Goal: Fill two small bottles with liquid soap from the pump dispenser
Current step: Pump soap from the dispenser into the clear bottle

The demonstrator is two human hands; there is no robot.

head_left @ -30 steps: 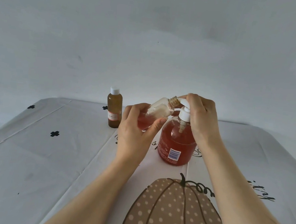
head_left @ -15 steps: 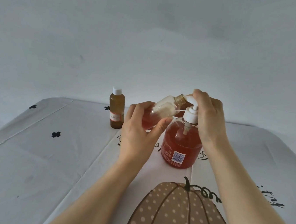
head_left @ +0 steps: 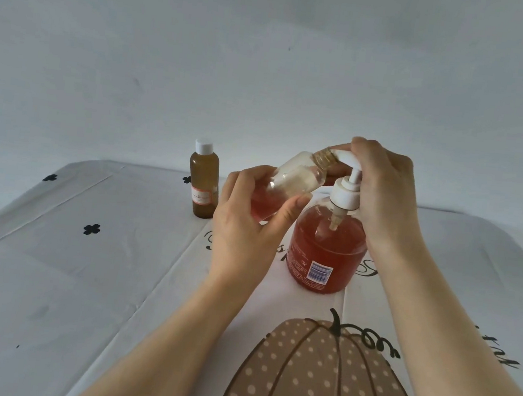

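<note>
Tilted, part-filled small bottle (head_left: 290, 184) gripped by left hand (head_left: 247, 228); mouth held against spout of pump dispenser (head_left: 325, 253). Pump head clasped by curled right hand (head_left: 383, 194). Risk: soap spilled on table (head_left: 84, 276) if mouth slips off.

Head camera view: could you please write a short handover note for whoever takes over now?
Left hand grips the clear bottle, tilted, open neck at the spout.
Right hand curls over the pump head of the dispenser, which stands on the table.
Brown bottle stands capped, back left, looks full.
Done: some pink soap in the clear bottle.
Left: finish filling it and cap it; no cap in view.
</note>
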